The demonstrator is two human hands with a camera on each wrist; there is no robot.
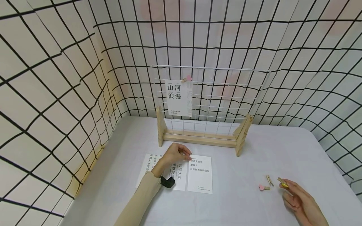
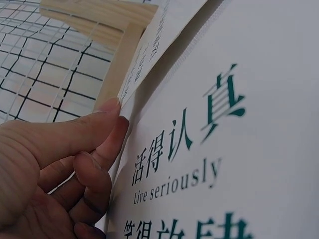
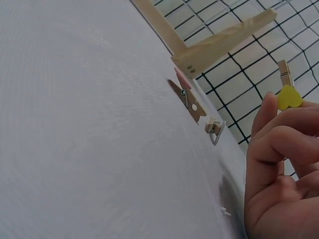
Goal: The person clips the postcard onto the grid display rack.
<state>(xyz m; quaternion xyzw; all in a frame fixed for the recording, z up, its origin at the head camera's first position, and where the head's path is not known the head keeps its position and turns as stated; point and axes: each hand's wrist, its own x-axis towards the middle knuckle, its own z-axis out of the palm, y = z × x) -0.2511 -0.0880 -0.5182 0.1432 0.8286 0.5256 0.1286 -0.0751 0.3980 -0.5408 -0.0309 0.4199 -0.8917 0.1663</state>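
My left hand (image 1: 176,154) pinches the top left corner of a white printed card (image 1: 200,182) between thumb and index finger. In the left wrist view that card's held edge is tipped up off the table. Beside it lies a card with green lettering (image 2: 199,149), partly under my left arm in the head view. Another card (image 1: 145,166) is at the far left, also partly covered. My right hand (image 1: 301,197) pinches a small wooden clothespin (image 3: 285,73) with a yellow heart. Two more clothespins lie nearby: one with a pink heart (image 1: 261,187), the other (image 1: 269,180) mostly bare wood.
Behind the cards stands a white wire grid rack (image 1: 220,103) on a wooden base (image 1: 198,139). A printed card (image 1: 179,103) hangs on its left part from a pink-heart clothespin (image 1: 186,79). Black-lined wire mesh walls (image 1: 70,94) surround the white table (image 1: 240,201).
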